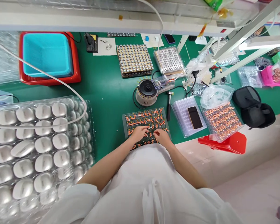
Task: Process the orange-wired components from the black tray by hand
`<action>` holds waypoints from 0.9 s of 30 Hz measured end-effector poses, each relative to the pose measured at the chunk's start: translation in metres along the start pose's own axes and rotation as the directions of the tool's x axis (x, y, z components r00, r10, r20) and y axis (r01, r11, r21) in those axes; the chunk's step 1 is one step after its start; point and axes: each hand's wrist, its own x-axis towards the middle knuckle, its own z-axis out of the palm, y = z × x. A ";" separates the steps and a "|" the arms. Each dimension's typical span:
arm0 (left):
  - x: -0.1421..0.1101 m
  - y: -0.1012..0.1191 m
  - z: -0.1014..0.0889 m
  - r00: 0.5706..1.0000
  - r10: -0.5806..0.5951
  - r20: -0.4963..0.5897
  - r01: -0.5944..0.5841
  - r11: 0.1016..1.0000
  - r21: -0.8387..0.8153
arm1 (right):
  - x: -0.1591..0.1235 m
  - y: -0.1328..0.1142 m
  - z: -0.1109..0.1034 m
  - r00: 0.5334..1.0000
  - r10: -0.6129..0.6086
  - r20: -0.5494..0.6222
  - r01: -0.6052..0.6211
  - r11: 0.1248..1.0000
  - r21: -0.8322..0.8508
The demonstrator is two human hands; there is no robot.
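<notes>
A dark board [124, 123] close to my body carries rows of small orange curved flexible pieces [150, 120] with tiny metal and yellow parts. My left hand [140, 133] is over the left middle of the board, its index finger and thumb stretched out with a gap between them. Opposite it, my right hand [162, 137] is bent over the right middle of the board. Its fingertips are drawn together; whatever is between them is too small to make out. Both hands and my white clothing hide the board's near part.
Beyond the board stands a round device with a black top [147, 88]; right of it lies a small hammer [169, 105]. A phone [194, 117] rests on stacked clear trays [184, 129]. At left are trays of silvery cases [44, 144] and a red basin [77, 67] holding a blue one.
</notes>
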 end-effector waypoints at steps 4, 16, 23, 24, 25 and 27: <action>-0.021 -0.006 -0.032 0.991 -0.022 -0.130 0.005 0.991 -0.133 | 0.010 -0.010 0.027 0.998 0.060 0.028 -0.055 0.988 -0.147; -0.078 0.004 -0.042 0.980 0.016 -0.197 -0.082 0.940 -0.331 | -0.001 -0.040 0.013 0.995 0.017 0.097 -0.029 0.991 0.129; -0.098 0.049 -0.036 0.976 0.187 -0.111 -0.217 0.867 -0.449 | -0.028 -0.075 -0.020 0.961 -0.166 0.222 0.005 0.811 0.585; -0.101 0.054 -0.036 0.972 0.209 -0.106 -0.234 0.847 -0.478 | -0.030 -0.080 -0.023 0.956 -0.183 0.228 0.002 0.784 0.620; -0.103 0.058 -0.037 0.968 0.228 -0.106 -0.250 0.828 -0.502 | -0.032 -0.084 -0.025 0.951 -0.200 0.237 -0.006 0.751 0.660; -0.107 0.065 -0.040 0.957 0.259 -0.129 -0.288 0.808 -0.515 | -0.034 -0.092 -0.028 0.936 -0.234 0.263 -0.045 0.662 0.748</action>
